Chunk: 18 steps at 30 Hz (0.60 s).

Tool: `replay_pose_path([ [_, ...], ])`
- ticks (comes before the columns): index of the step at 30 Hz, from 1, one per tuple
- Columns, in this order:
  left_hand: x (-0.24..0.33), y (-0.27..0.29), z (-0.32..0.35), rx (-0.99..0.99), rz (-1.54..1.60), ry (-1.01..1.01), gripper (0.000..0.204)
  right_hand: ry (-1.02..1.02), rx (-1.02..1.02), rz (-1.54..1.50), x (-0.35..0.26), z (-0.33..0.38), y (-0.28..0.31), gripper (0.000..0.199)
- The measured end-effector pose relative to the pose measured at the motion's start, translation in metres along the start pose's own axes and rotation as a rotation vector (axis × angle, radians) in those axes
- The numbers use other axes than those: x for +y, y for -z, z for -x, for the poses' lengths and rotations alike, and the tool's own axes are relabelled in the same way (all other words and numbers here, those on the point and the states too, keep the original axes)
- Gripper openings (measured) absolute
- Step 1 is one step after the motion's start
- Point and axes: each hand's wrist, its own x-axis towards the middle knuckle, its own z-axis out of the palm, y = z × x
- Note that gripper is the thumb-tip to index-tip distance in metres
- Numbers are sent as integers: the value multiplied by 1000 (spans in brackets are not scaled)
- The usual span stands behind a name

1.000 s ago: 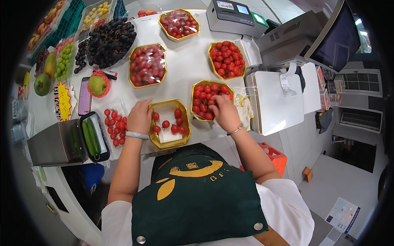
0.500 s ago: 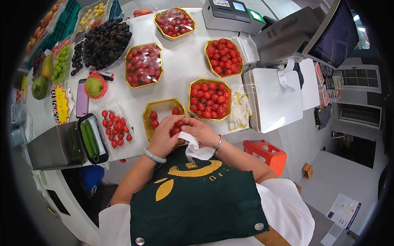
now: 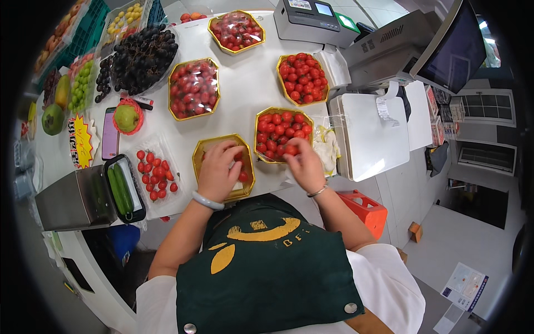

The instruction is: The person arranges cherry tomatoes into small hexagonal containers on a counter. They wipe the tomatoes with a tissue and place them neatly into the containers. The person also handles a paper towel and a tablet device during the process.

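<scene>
My left hand (image 3: 218, 171) is down in the near gold-rimmed tray (image 3: 197, 146), its fingers spread and bent. A few cherry tomatoes (image 3: 243, 176) show beside its fingertips; the rest of the tray's inside is hidden under the hand. To the right stands a gold-rimmed tray heaped with cherry tomatoes (image 3: 276, 131). At its near right corner my right hand (image 3: 308, 170) has thumb and fingertips closed round one cherry tomato (image 3: 290, 149). A bit of white tissue (image 3: 290, 177) shows next to the right hand.
Film-covered tomato trays (image 3: 193, 89) and another full open tray (image 3: 303, 78) stand farther back. To the left are a clear pack of tomatoes (image 3: 157, 175), cucumbers (image 3: 120, 186), a phone (image 3: 110, 133) and dark grapes (image 3: 146, 58). A scale (image 3: 371, 133) and a red stool (image 3: 364, 211) are at right.
My hands have moved apart from holding tomatoes and white tissue together. The left went into the near tray; the right went rightward to the full tray and took hold of a tomato.
</scene>
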Motion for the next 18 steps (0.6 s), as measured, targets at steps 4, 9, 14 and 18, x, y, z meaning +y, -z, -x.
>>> replay_pose_path([
  [4,7,-33,-21,-85,-32,-134,19,-90,113,-365,10,-12,29,37],
  [9,23,-64,-40,-225,-431,-134,15,2,11,138,26,-3,26,32],
  [14,32,-69,-46,-255,-512,-95,20,-60,12,149,23,4,11,37],
  [18,21,-67,-45,-253,-327,-206,22,-283,5,-757,41,3,15,37],
])
